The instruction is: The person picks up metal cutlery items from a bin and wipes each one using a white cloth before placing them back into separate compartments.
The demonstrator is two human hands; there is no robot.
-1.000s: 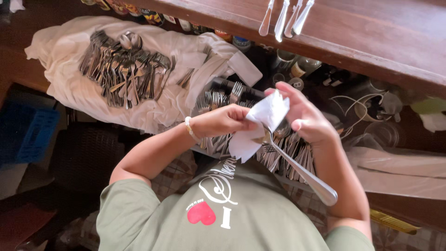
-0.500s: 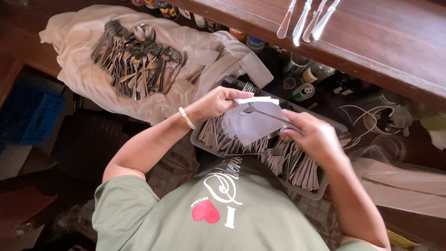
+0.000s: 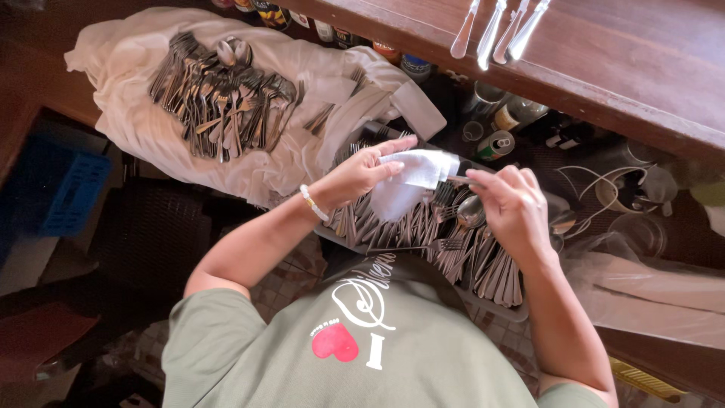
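Holding a white cloth (image 3: 408,181) folded over one end of a spoon (image 3: 470,213), the left hand (image 3: 361,172) has its fingers pinched together on the fabric, while the right hand (image 3: 513,208) is closed on the spoon, whose bowl peeks out beside its thumb. Both hands meet above a tray (image 3: 495,302) packed with cutlery. More cutlery lies heaped on a pale sheet (image 3: 143,128) to the left, and four pieces (image 3: 495,30) rest at the wooden counter's near edge.
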